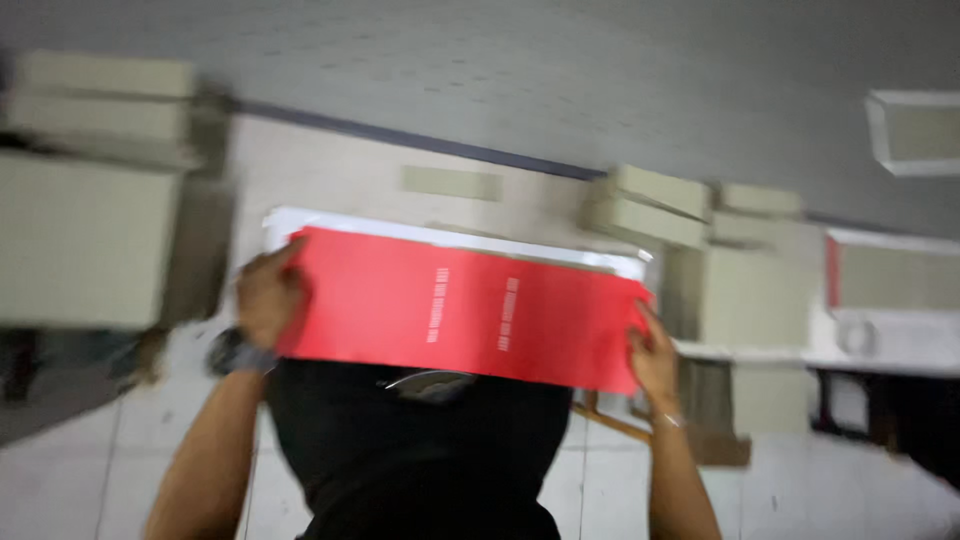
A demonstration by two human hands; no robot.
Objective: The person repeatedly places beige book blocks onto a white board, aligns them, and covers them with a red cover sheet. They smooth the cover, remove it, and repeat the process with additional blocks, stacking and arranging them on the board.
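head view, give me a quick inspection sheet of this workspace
surface: pale tiled floor below; no worktop seen, picture blurred
job's things: red sheet with white print, white sheets behind it, held up flat
clutter: beige boxes stacked left, more boxes right
grippers: left hand grips the sheet's left edge, wristwatch on that wrist; right hand grips the right edge
cables: nothing seen
surroundings: grey wall; black garment below the sheet

Counted in the blurred head view

One red sheet (460, 310), two hands, one wristwatch (232, 352); several grey boxes, too blurred to count exactly.
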